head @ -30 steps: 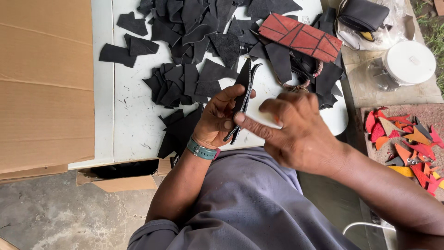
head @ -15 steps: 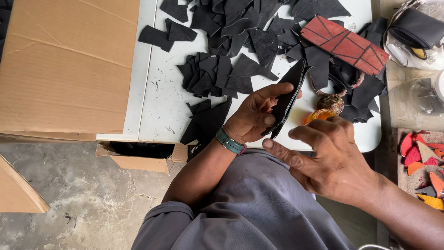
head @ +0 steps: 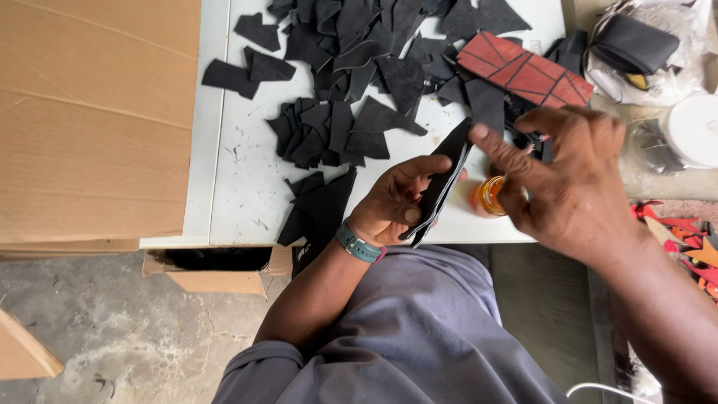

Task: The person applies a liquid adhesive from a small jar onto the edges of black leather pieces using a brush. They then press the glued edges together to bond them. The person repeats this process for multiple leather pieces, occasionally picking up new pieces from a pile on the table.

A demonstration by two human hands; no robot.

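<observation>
Near the middle of the frame the left hand (head: 396, 206) is clamped on a long black leather piece (head: 441, 183), thumb on its near face and fingers curled behind, holding it tilted so it runs from lower left up toward the upper right. The right hand (head: 568, 183) sits just to the right of it, its index finger stretched out and touching the upper end of the piece; the remaining fingers are loosely bent, and whether they hold anything cannot be told. Between the two hands, partly hidden by the right one, an orange jar (head: 490, 196) stands at the near edge of the white tabletop (head: 239, 187). Above the hands lies a heap of black leather scraps (head: 351, 82), and in the upper right a red patchwork strip (head: 523, 71) rests on them. A cardboard sheet (head: 90, 112) fills the upper left, and red and orange offcuts (head: 684, 243) lie at the right edge
</observation>
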